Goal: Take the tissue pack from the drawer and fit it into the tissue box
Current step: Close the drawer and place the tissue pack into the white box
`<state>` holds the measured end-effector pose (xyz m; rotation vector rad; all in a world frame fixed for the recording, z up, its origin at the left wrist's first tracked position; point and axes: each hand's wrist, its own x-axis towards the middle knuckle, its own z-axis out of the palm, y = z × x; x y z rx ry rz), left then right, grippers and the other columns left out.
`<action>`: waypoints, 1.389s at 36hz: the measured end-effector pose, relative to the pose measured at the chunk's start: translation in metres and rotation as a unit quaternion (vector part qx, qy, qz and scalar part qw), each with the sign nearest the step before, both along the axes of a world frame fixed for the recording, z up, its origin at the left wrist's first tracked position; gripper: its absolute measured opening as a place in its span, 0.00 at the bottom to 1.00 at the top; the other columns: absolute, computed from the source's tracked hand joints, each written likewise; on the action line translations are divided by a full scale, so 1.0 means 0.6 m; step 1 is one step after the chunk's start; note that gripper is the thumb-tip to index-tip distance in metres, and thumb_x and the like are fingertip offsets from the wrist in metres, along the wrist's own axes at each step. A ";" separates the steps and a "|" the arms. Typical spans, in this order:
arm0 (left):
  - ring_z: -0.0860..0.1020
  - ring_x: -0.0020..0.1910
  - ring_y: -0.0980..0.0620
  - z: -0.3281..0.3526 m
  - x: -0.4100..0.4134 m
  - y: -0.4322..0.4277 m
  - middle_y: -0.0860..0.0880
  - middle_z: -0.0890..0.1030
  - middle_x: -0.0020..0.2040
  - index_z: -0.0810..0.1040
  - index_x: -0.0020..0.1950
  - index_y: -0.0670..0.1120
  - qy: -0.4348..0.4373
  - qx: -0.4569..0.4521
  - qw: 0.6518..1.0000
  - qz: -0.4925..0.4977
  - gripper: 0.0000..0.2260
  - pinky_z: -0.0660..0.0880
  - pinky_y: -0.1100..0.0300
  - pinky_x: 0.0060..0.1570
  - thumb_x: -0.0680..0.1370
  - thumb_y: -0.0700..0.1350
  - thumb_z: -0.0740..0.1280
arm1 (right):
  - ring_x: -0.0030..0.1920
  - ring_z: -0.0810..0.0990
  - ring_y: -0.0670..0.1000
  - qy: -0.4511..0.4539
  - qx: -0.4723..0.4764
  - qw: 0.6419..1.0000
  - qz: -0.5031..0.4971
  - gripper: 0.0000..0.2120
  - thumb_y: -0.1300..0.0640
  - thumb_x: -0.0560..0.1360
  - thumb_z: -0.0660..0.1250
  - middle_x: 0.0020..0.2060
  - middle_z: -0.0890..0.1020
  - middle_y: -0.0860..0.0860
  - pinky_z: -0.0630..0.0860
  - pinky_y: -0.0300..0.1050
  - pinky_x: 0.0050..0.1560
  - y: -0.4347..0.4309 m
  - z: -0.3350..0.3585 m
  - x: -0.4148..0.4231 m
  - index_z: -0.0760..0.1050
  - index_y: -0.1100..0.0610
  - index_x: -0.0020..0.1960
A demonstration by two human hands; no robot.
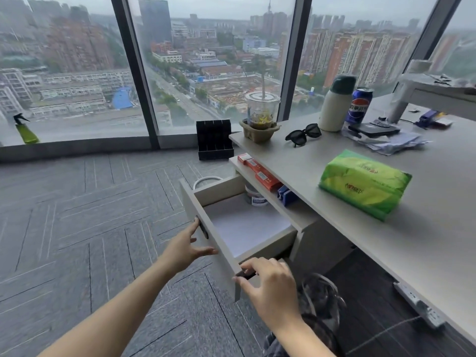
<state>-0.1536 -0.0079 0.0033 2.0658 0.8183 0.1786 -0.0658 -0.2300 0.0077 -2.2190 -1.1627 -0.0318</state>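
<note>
Green tissue pack [364, 184] lies flat on the grey desktop [296, 161], at 3 o'clock in view, nothing touching it. Drawer [247, 225] below the desk edge is pulled out w/ a pale bare floor; a small jar [255, 197] sits at its back. L hand [186, 247] at 6–7 o'clock rests fingers spread on the drawer front by the black handle [202, 226], grasping nothing. R hand [268, 282] at 5 o'clock has fingertips loosely on the front's near end, not clenched. Red boxes [260, 172] sit on the shelf above the drawer. At 1 o'clock: sunglasses [304, 134], plastic cup [261, 109], white flask [334, 104], Pepsi can [359, 105].
</note>
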 end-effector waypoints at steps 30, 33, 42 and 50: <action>0.79 0.60 0.48 -0.018 0.247 -0.093 0.47 0.63 0.76 0.42 0.77 0.56 -0.022 -0.032 0.997 -0.065 0.43 0.77 0.47 0.58 0.73 0.57 0.69 | 0.65 0.73 0.58 -0.075 0.076 0.973 -0.203 0.28 0.48 0.70 0.73 0.63 0.76 0.54 0.71 0.59 0.62 -0.054 -0.044 0.174 0.70 0.52 0.66; 0.79 0.58 0.49 -0.017 0.258 -0.092 0.47 0.62 0.77 0.42 0.77 0.55 -0.022 -0.040 0.996 -0.071 0.43 0.75 0.48 0.61 0.74 0.55 0.69 | 0.63 0.75 0.57 -0.091 0.077 0.975 -0.187 0.28 0.52 0.69 0.74 0.62 0.76 0.53 0.72 0.57 0.61 -0.059 -0.050 0.168 0.70 0.53 0.66; 0.77 0.62 0.47 -0.013 0.251 -0.079 0.49 0.66 0.74 0.43 0.77 0.58 -0.013 -0.073 0.994 -0.082 0.43 0.76 0.51 0.59 0.74 0.54 0.70 | 0.62 0.74 0.54 -0.060 0.059 0.982 -0.170 0.28 0.52 0.70 0.74 0.63 0.74 0.52 0.73 0.48 0.58 -0.070 -0.058 0.136 0.70 0.54 0.68; 0.80 0.55 0.52 0.064 0.193 -0.043 0.49 0.81 0.59 0.69 0.70 0.52 -0.085 -0.056 0.994 -0.044 0.26 0.77 0.50 0.58 0.74 0.50 0.71 | 0.61 0.72 0.47 -0.076 0.087 0.990 -0.077 0.18 0.52 0.72 0.67 0.59 0.75 0.46 0.72 0.45 0.59 -0.045 0.005 0.105 0.73 0.50 0.62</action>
